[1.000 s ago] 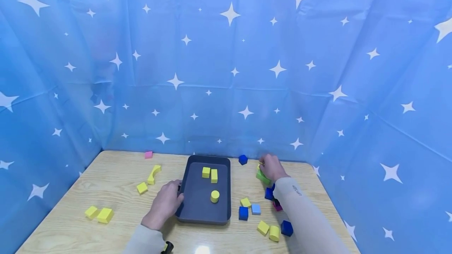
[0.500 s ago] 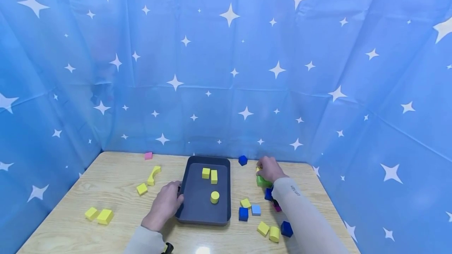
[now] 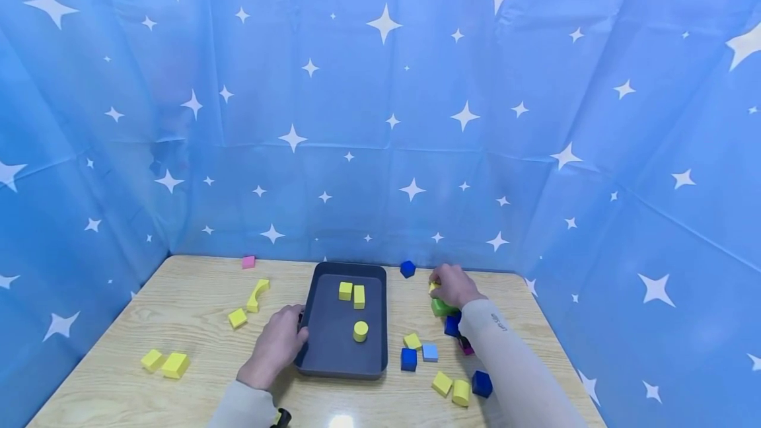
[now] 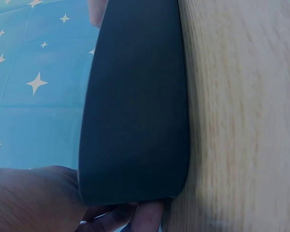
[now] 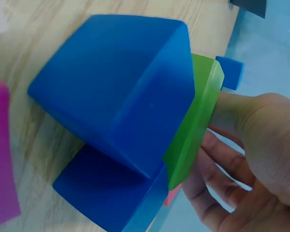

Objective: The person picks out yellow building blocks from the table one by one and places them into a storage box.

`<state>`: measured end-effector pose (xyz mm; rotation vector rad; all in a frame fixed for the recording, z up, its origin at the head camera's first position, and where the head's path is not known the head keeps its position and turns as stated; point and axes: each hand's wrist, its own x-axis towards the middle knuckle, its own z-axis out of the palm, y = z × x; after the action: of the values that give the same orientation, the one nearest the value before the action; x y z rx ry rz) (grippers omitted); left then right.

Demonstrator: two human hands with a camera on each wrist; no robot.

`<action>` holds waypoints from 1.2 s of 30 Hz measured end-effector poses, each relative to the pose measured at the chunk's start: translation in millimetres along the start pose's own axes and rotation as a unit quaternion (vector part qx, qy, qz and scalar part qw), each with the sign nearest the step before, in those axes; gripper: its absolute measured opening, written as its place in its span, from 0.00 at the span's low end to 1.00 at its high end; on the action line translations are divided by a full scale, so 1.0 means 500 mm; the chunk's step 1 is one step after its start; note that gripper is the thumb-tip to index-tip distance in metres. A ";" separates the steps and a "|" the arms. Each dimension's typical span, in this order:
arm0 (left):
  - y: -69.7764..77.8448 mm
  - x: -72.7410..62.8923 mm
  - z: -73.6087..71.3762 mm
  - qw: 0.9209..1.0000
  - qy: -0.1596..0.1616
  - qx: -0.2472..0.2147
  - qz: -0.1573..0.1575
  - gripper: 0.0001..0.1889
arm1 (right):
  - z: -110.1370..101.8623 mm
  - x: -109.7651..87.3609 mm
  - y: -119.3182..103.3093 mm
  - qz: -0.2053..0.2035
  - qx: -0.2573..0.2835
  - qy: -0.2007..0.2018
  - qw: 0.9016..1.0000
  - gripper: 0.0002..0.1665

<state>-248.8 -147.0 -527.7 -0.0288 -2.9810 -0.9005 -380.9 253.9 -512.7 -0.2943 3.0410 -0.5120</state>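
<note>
Both arms wear long, pale grey sleeves of plain, smooth-looking cloth. The left sleeve (image 3: 244, 407) ends at the wrist, leaving the left hand (image 3: 276, 342) bare. At its cuff sits a small black wrist-worn piece (image 3: 284, 418) with a rounded end; a fleck of yellow shows beside it, too small to identify. The right sleeve (image 3: 517, 362) widens from the cuff toward the elbow and carries small dark lettering (image 3: 498, 322), too blurred to read. Below that cuff a black fitting (image 3: 464, 341) peeks out. The right hand (image 3: 454, 286) is bare too.
</note>
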 end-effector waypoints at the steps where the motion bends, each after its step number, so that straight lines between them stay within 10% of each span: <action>1: 0.000 0.000 0.000 1.000 0.001 0.000 0.000 0.26 | 0.001 0.000 0.001 0.001 0.002 0.001 1.000 0.19; 36: -0.001 0.000 0.003 1.000 -0.004 0.010 0.001 0.26 | -0.018 -0.038 -0.098 -0.117 0.012 0.034 0.992 0.08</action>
<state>-249.0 -146.5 -529.1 -0.0349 -2.9961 -0.8729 -354.2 215.0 -487.9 -0.6512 3.0798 -0.5814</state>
